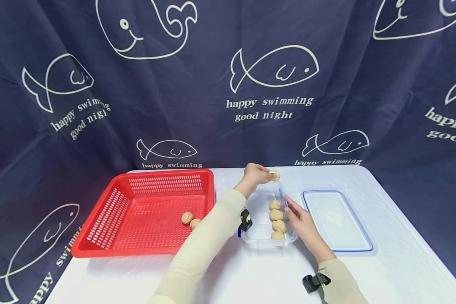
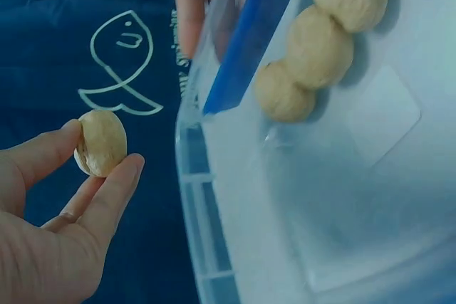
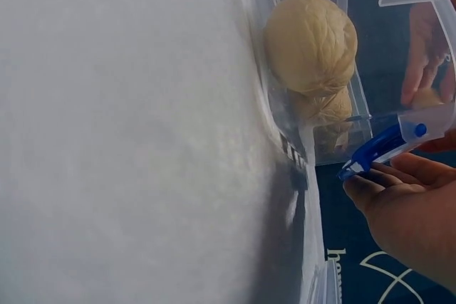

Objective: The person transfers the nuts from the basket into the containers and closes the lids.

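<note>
My left hand (image 1: 255, 174) pinches a walnut (image 2: 103, 143) between thumb and fingertips, above the far end of a clear plastic box (image 1: 259, 242). Inside that box, several walnuts (image 1: 276, 215) stand in a row along its right wall. My right hand (image 1: 303, 223) lies against the outside of this wall, its fingers fairly straight and touching near a blue-edged latch (image 3: 381, 149). In the left wrist view, the fingers (image 2: 187, 8) of that hand show beside the box's side, partly hidden by the latch.
A red perforated basket (image 1: 144, 252) stands on the left with walnuts (image 1: 187, 218) in its right part, partly covered by my left sleeve. On the right a clear lid (image 1: 336, 219) with a blue rim lies flat on the white-covered table (image 1: 251, 278). A dark printed cloth hangs behind.
</note>
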Motion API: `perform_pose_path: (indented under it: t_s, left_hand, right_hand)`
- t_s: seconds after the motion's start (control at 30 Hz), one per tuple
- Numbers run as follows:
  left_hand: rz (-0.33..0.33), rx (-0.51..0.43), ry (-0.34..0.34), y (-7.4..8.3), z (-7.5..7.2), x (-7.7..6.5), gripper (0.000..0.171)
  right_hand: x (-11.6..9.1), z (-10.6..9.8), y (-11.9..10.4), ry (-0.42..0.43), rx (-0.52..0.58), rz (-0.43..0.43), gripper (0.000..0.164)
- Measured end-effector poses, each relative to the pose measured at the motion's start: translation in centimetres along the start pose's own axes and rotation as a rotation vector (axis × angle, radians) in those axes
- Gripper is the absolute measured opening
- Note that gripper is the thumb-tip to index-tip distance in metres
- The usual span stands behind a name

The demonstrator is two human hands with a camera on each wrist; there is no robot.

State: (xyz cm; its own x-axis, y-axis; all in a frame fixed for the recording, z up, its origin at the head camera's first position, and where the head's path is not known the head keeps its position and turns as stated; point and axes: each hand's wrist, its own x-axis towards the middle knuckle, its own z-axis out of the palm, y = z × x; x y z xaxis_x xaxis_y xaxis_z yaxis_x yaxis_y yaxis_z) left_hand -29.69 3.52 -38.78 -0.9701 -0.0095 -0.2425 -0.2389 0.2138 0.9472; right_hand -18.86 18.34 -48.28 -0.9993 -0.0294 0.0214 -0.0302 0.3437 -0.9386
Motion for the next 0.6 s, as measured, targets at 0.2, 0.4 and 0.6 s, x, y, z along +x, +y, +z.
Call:
perform_pose_path:
  t_s: [0.2,0.4,0.6]
  left_hand:
    - [-0.028,0.090,0.025,-1.3,1.0,0.4,0.020]
    - [-0.081,0.204,0.032,-2.2,1.5,0.8,0.023]
    - [-0.101,0.330,0.016,-3.4,2.0,1.4,0.038]
  right_hand:
    - [0.0,0.1,0.2,0.009,0.006,0.011,0.049]
    - [0.0,-0.1,0.2,0.004,0.007,-0.003,0.049]
    - [0.0,-0.2,-0.1,-0.008,0.015,0.011,0.050]
